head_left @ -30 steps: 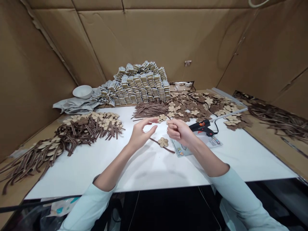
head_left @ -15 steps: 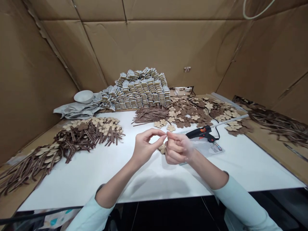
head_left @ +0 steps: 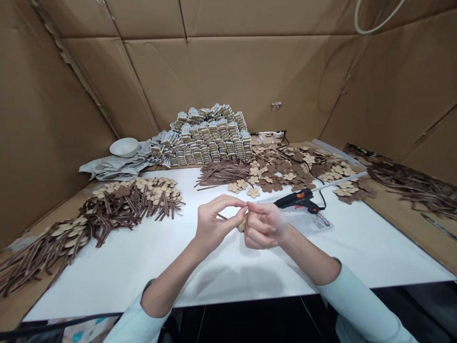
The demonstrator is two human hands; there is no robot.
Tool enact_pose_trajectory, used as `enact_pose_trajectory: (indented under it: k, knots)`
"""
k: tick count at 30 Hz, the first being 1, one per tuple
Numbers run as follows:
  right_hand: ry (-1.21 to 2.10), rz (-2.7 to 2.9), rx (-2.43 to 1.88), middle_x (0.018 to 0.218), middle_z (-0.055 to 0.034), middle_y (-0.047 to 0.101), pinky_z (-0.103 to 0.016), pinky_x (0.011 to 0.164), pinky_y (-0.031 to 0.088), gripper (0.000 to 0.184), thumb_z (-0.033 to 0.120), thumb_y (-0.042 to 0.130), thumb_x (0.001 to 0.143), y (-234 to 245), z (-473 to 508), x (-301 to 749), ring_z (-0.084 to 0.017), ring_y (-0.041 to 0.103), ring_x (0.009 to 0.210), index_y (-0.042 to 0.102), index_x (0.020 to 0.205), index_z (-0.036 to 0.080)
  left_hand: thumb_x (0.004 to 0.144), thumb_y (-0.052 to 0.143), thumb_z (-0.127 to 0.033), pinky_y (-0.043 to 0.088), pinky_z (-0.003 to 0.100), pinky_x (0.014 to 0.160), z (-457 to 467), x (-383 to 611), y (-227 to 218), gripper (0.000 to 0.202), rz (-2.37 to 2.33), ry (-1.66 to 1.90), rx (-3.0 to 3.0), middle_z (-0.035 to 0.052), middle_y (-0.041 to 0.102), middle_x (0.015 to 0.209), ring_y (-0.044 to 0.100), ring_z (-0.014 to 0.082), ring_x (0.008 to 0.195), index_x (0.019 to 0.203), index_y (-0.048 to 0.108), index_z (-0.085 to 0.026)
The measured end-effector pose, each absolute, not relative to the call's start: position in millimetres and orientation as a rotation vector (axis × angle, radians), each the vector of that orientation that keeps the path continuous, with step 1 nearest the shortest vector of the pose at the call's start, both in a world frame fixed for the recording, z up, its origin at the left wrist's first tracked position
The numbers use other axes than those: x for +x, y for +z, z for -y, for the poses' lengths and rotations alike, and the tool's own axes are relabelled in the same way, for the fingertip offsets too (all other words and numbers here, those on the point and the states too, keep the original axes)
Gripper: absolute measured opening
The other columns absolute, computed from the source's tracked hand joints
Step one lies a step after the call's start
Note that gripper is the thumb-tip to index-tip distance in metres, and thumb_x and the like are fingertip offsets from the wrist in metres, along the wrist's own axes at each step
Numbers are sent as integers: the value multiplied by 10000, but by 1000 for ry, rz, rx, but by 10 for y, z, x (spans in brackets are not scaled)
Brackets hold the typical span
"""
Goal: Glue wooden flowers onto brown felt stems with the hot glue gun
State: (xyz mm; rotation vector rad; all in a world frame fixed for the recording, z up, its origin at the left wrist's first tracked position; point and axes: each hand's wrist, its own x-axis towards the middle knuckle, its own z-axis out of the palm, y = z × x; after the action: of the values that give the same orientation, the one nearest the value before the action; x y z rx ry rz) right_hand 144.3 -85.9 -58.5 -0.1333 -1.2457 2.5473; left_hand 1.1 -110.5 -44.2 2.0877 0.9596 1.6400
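My left hand (head_left: 216,223) and my right hand (head_left: 262,225) meet over the middle of the white table (head_left: 153,271). On each, thumb and forefinger are pinched together, and the fingertips touch; whatever is between them is too small or hidden to make out. A short bit of brown ribbon (head_left: 222,216) shows through the loop of my left fingers. Just below the fingertips a beige flower cutout (head_left: 242,226) peeks out, mostly covered by my right hand. Beyond my right hand lies a black glue gun (head_left: 296,198) with an orange part, on a clear plastic sheet (head_left: 307,224).
Finished-looking flower-and-ribbon pieces (head_left: 132,202) heap at the left. Behind are loose brown ribbons (head_left: 223,172), beige and brown flower cutouts (head_left: 285,169), stacked small white-edged pieces (head_left: 210,138) and a white bowl (head_left: 124,147). More ribbons (head_left: 410,183) lie right. Cardboard walls (head_left: 250,71) enclose the table.
Both hands stay pinched together at almost the same spot. A bit of brown ribbon now shows by my left fingers, and less of the beige flower is visible. The view has tilted slightly.
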Motion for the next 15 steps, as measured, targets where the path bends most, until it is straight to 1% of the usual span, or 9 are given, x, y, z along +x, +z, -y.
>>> enact_pose_trajectory:
  k: [3, 6, 15]
  knots:
    - [2497, 1215, -7, 264, -38, 299, -228, 381, 248, 730, 389, -68, 876, -596, 847, 1433, -93, 306, 294, 357, 323, 173, 706, 612, -132, 490, 206, 571, 1090, 8, -436, 42, -993, 1698, 2164, 9, 659, 673, 599, 112, 622, 694, 632, -168]
    - [2458, 1211, 85, 310, -28, 333, -231, 402, 239, 675, 340, -3, 892, -618, 827, 1422, -86, 317, 315, 376, 365, 157, 696, 616, -120, 489, 199, 562, 1075, 4, -436, 40, -1024, 1702, 2193, 9, 650, 655, 588, 104, 595, 682, 626, -157]
    - [2365, 1279, -97, 343, -26, 386, -248, 421, 204, 611, 298, 102, 898, -660, 789, 1427, -89, 343, 329, 427, 404, 147, 708, 595, -129, 496, 208, 592, 1032, -40, -459, 41, -1036, 1637, 2286, 14, 655, 658, 590, 109, 611, 689, 614, -161]
